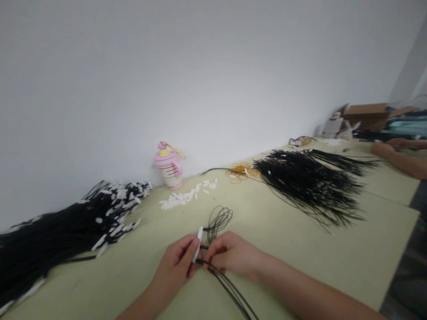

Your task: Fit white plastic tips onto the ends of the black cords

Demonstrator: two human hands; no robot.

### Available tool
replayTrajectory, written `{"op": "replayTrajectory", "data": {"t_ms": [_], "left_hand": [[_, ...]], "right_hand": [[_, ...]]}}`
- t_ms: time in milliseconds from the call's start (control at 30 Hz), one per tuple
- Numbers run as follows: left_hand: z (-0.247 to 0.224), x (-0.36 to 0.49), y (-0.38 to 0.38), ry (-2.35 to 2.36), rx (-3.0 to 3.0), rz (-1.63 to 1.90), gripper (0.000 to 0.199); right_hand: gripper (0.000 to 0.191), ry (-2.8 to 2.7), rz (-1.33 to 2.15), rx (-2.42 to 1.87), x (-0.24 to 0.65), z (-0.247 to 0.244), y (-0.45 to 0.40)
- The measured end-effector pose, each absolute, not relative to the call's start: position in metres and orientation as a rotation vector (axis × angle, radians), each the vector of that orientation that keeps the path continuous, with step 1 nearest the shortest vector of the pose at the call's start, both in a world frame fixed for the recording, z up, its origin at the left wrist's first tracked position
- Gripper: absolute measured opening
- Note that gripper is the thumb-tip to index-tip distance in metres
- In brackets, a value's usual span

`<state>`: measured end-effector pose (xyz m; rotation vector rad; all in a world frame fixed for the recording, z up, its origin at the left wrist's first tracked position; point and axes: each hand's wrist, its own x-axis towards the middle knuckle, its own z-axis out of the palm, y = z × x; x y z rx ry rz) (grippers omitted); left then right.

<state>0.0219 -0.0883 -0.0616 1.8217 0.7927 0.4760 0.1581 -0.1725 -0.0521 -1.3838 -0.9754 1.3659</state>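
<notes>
Between the thumb and fingers of my left hand (178, 262) is a small white plastic connector (200, 234), held upright and slightly tilted. Black cables (230, 286) come out of its right side and run down past the bottom of the view. Close beside it, my right hand (230, 253) pinches a black cable near the connector; its fingertips partly hide the cable. Thin black wire loops (220, 218) stick up just beyond both hands, joined at the connector's upper end.
Left lies a pile of black cables (66, 222) with white ends. Loose white connectors (180, 198) are scattered before a pink-lidded cup (169, 169). Orange rubber bands (240, 170) and a black wire bundle (310, 182) lie right. Another person's hands (387, 149) and a cardboard box (365, 111) are far right.
</notes>
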Motion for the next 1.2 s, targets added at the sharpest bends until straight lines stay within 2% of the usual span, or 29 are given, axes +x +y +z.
{"op": "replayTrajectory", "data": {"t_ms": [133, 467, 733, 967, 1200], "left_hand": [[-0.062, 0.021, -0.088, 0.767, 1.847, 0.497, 0.041], [-0.062, 0.019, -0.090, 0.786, 1.777, 0.469, 0.038], [-0.066, 0.019, -0.088, 0.773, 1.818, 0.461, 0.041], [-0.065, 0.019, -0.088, 0.755, 1.829, 0.465, 0.039], [-0.065, 0.020, -0.090, 0.785, 1.777, 0.504, 0.040]], "right_hand": [[0.010, -0.942, 1.379, -1.336, 0.159, -0.057, -0.171], [0.006, -0.884, 1.357, -1.351, 0.156, -0.054, -0.171], [0.013, -0.870, 1.378, -1.347, 0.157, -0.051, -0.171], [0.010, -0.839, 1.516, -1.204, 0.162, -0.049, -0.175], [0.014, -0.655, 1.671, -0.881, 0.190, -0.030, -0.180]]}}
